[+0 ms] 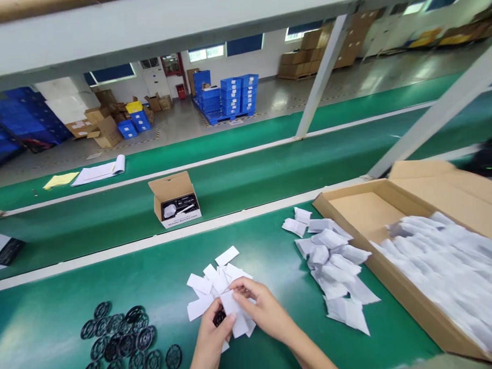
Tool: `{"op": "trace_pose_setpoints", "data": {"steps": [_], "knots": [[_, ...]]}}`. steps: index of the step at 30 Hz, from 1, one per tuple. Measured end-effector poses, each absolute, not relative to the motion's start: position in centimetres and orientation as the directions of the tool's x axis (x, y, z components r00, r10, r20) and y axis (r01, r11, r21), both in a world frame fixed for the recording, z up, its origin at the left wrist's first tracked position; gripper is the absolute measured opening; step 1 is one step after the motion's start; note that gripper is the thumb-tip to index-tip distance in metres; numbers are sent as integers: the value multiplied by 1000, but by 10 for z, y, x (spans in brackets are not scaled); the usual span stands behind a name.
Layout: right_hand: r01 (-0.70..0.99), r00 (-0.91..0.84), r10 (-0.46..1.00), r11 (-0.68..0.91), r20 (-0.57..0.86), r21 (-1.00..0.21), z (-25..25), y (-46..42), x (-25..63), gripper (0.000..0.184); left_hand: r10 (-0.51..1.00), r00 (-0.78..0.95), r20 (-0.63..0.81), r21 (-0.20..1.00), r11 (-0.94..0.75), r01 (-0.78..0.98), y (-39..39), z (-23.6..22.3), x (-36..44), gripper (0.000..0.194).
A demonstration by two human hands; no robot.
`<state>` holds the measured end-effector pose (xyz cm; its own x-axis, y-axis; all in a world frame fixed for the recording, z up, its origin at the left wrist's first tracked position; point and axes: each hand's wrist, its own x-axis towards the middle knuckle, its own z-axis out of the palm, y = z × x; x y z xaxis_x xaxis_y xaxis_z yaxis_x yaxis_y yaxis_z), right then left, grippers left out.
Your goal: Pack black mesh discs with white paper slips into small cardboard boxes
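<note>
My left hand (210,336) is closed around a black round slotted part (219,318), most of it hidden by the fingers. Its thumb also presses the lower edge of a white paper slip (233,310). The fingers of my right hand (266,310) pinch that slip near its top right. Beneath and behind both hands lies a loose pile of white slips (201,283). More black round slotted parts (126,345) are heaped to the left on the green work surface. Small white wrapped packets (333,257) lie in a pile to the right.
A long open cardboard box (378,279) at the right holds many white packets. On the green belt ahead stands a small open carton (177,200) with black items inside. A pale post (323,74) rises beyond it. Papers (98,172) lie on the far ledge.
</note>
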<state>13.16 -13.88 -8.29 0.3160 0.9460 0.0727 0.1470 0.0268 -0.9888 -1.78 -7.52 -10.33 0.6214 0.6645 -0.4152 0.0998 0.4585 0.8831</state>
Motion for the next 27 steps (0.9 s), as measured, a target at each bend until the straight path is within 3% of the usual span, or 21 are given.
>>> {"op": "trace_pose_setpoints", "data": {"steps": [3, 6, 8, 11, 14, 17, 21, 24, 27], "knots": [[424, 386, 893, 54, 234, -904, -70, -153, 140, 21, 606, 694, -389, 880, 468, 85, -81, -100, -17, 38], [620, 521, 800, -115, 297, -776, -69, -189, 174, 23, 536, 732, -419, 781, 624, -10, -84, -99, -17, 40], [658, 633, 731, -333, 256, -675, -77, -226, 201, 25, 482, 736, -475, 642, 762, -84, -85, -101, -17, 39], [614, 755, 651, -662, 76, -429, -99, -284, 228, 23, 377, 725, -576, 466, 880, -87, -85, -105, -19, 38], [607, 768, 639, -747, -41, -272, -124, -314, 231, 27, 334, 723, -604, 446, 894, -41, -87, -110, -18, 40], [636, 724, 688, -692, -45, -342, -134, -304, 212, 30, 362, 716, -597, 531, 847, 15, -89, -115, -12, 48], [650, 549, 832, -482, -75, -588, -116, -257, 170, 29, 439, 663, -607, 685, 711, 156, -96, -117, -3, 57], [638, 419, 908, -300, -7, -709, -95, -224, 142, 44, 531, 636, -560, 789, 575, 215, -103, -115, -2, 69], [646, 304, 950, -149, 73, -748, -81, -202, 128, 52, 577, 626, -525, 825, 527, 205, -105, -115, -6, 64]]}}
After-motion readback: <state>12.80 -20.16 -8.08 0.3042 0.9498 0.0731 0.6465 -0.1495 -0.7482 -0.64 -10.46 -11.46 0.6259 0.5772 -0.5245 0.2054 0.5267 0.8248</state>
